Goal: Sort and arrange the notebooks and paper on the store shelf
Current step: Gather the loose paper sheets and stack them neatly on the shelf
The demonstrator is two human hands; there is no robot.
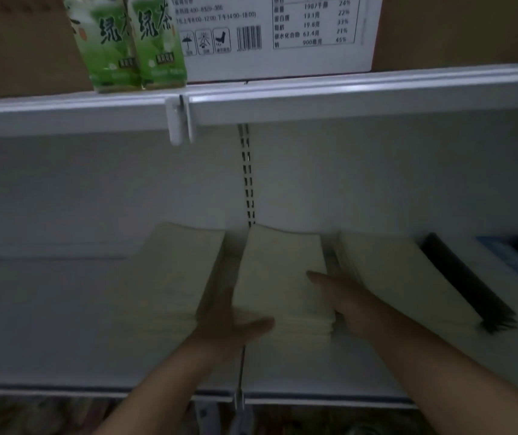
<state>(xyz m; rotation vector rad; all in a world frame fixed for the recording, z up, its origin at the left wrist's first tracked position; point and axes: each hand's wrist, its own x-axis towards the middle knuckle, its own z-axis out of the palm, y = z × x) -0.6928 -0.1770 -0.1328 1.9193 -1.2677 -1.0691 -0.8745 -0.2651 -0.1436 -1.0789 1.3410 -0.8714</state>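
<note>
Three cream paper stacks lie side by side on the white middle shelf (47, 324). My hands hold the middle stack (279, 277) from both sides. My left hand (235, 321) sits in the gap between it and the left stack (173, 277), thumb over the near corner. My right hand (342, 299) presses the stack's right edge, thumb lying on its top sheet. The right stack (398, 277) lies angled beside my right forearm. A black notebook pile (468, 284) lies against its right side.
A blue-covered item (515, 262) lies at the far right of the shelf. On the upper shelf (345, 95) stand two green tea cartons (132, 42) and a white printed box (270, 32). A slotted upright (248, 177) runs down the back panel.
</note>
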